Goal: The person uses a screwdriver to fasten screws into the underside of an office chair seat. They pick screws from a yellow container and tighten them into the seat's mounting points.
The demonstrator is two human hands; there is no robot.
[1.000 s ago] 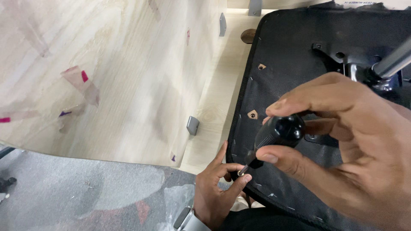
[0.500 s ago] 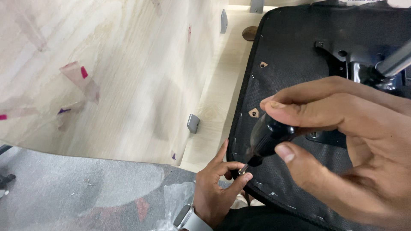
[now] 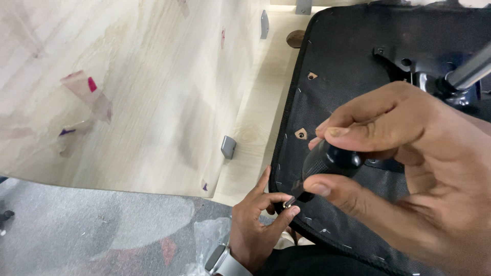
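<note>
Since a moment ago the right hand (image 3: pixel 409 179) has tilted the black-handled screwdriver (image 3: pixel 325 162) lower. The left hand (image 3: pixel 261 220), fingers pressed together, pinches a small silver screw (image 3: pixel 288 202) at the tool's tip, against the black fabric underside of an upturned chair seat (image 3: pixel 348 66). Right fingers wrap the handle. A pale wooden panel (image 3: pixel 128 87) lies left.

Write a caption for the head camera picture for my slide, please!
Right hand holds a black screwdriver; left hand steadies its tip on the black chair seat underside.
</note>
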